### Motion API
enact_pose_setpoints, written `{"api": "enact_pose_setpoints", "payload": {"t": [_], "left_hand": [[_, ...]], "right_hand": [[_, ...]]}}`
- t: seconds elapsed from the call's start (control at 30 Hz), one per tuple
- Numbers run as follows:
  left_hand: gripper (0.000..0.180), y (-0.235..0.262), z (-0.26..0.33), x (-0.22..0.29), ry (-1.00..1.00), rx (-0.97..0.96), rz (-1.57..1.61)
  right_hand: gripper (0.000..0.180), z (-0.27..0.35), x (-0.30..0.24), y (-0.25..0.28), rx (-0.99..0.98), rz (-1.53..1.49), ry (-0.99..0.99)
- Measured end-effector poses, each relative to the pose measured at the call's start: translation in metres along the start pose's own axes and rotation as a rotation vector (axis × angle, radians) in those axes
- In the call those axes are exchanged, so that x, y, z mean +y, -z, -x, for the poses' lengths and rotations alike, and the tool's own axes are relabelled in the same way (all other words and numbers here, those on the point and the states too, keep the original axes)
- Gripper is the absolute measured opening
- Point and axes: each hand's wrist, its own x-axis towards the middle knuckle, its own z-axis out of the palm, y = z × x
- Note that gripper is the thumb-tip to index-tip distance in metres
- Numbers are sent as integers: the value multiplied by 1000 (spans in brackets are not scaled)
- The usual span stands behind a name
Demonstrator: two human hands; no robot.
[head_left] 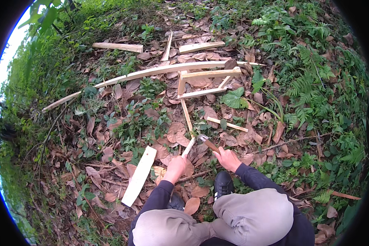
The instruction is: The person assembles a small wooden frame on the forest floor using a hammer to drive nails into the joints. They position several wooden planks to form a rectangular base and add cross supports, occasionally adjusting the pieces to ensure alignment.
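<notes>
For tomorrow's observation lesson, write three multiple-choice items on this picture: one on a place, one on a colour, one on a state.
1. Where does the broad pale plank lie?
A. On the leaf litter by the person's left knee
B. Across both knees
C. Against a tree

2. What colour are the trousers?
A. Red
B. Light grey
C. Blue

3. What is the left hand doing?
A. Hanging open
B. Gripping a thin wooden stick
C. Resting flat on leaves

Answers: 1 A, the plank lies flat among leaves; 2 B, both knees show grey cloth; 3 B, fingers close round the stick.
</notes>
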Motion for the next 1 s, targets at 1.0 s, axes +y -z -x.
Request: {"api": "enact_pose_setpoints", "payload": {"t": [1.0], "left_hand": [[51, -7, 11, 13, -92, 257, -55]], "right_hand": [[21, 8, -41, 19, 366, -275, 221]]}}
